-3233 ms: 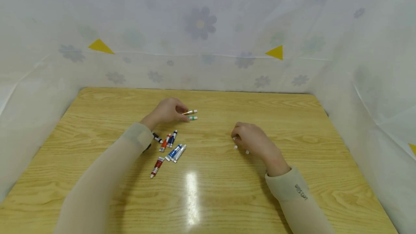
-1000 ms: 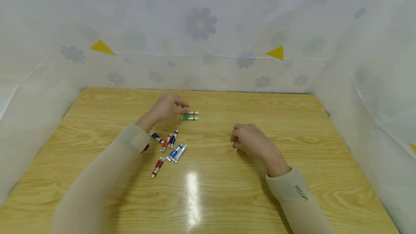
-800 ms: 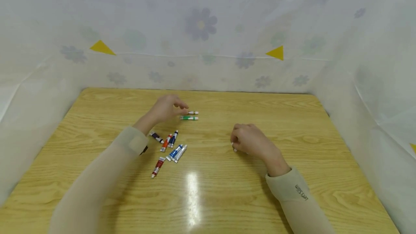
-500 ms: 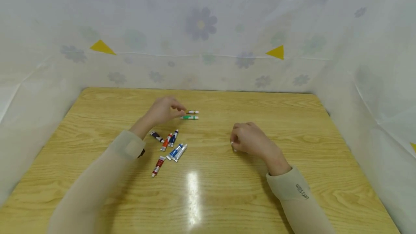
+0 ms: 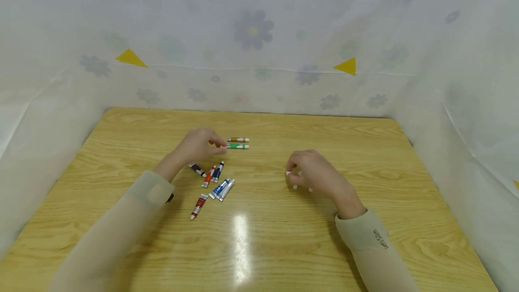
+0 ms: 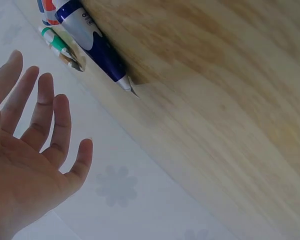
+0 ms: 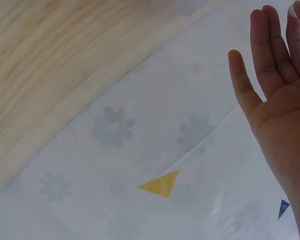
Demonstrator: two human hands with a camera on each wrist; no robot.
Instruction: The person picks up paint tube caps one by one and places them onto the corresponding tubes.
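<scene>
My left hand [image 5: 198, 144] is at the back left of the table, holding nothing, its fingers loosely extended. Its fingertips are right by the ends of a green paint tube [image 5: 239, 146] and a gold-brown paint tube [image 5: 237, 139], which lie side by side. In the left wrist view the fingers are spread and a dark blue paint tube [image 6: 92, 42] looms close to the camera. At the right, my right hand [image 5: 316, 170] pinches a small white piece [image 7: 292, 11] between thumb and index finger. More small white pieces [image 5: 295, 187] lie on the table beneath that hand.
Nearer the front left lie a purple-black tube [image 5: 197, 170], an orange tube [image 5: 208, 176], a blue tube [image 5: 219, 189], a silver tube [image 5: 226, 190] and a dark red tube [image 5: 199, 207]. White patterned sheeting [image 5: 251, 89] encloses the wooden table [image 5: 275, 247] behind and at both sides.
My left hand has drawn back to the left and nearer from the gold-brown tube, uncovering it. My right hand has risen slightly with a white piece, and other white pieces show again beneath it.
</scene>
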